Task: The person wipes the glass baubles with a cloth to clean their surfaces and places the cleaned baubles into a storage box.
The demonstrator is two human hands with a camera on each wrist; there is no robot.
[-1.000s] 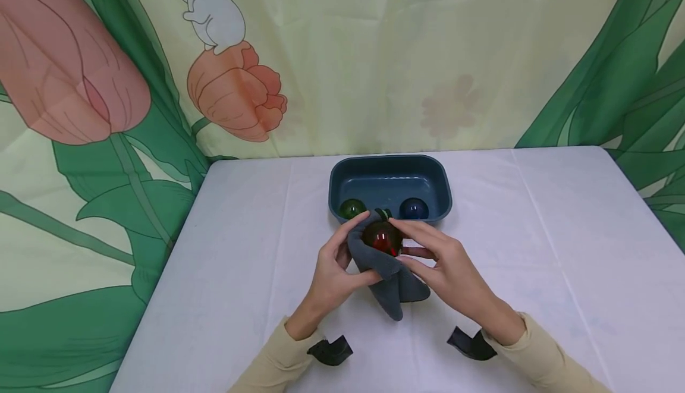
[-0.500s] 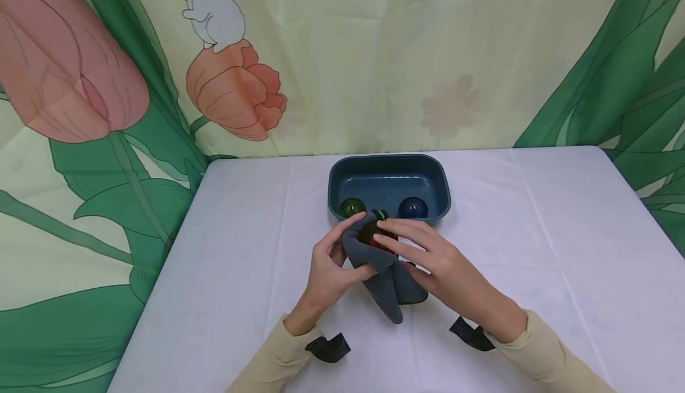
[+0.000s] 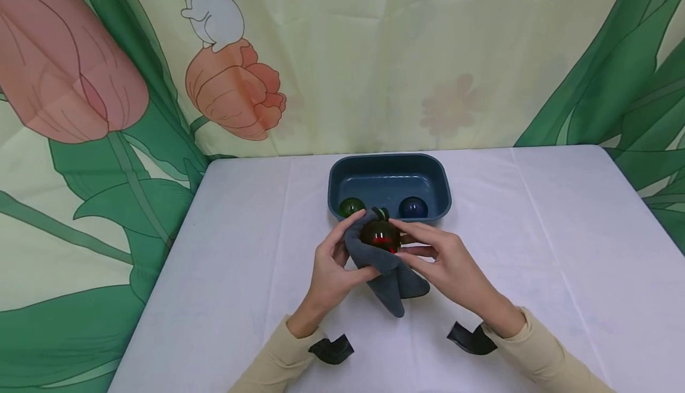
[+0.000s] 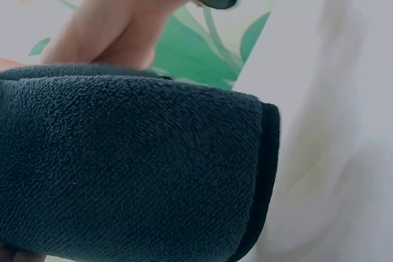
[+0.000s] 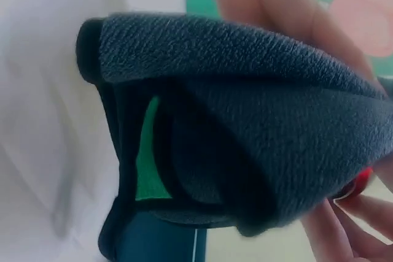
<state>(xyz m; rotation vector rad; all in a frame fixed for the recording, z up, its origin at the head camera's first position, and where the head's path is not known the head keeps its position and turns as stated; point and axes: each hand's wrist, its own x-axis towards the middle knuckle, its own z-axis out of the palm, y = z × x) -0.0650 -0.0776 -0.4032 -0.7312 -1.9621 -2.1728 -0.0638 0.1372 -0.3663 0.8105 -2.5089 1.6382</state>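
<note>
A dark red glossy ball with a green top (image 3: 380,235) sits in a dark grey cloth (image 3: 393,283) held just above the table, in front of a blue tub (image 3: 389,170). My left hand (image 3: 334,260) grips the cloth under and behind the ball. My right hand (image 3: 439,257) pinches the ball from its right side with fingertips. In the left wrist view the grey cloth (image 4: 129,164) fills the frame below my fingers (image 4: 116,26). In the right wrist view the folded cloth (image 5: 245,133) hangs close, a sliver of the red ball (image 5: 359,182) at right.
The blue tub holds a green ball (image 3: 351,207) and a blue ball (image 3: 412,207) along its near wall. A white cloth covers the table (image 3: 535,232). A flower-printed curtain (image 3: 321,54) hangs behind the table's far edge.
My right hand's fingers, which lay over the ball half a second ago, have drawn back to its right side, so the red ball shows again. The left hand stays put.
</note>
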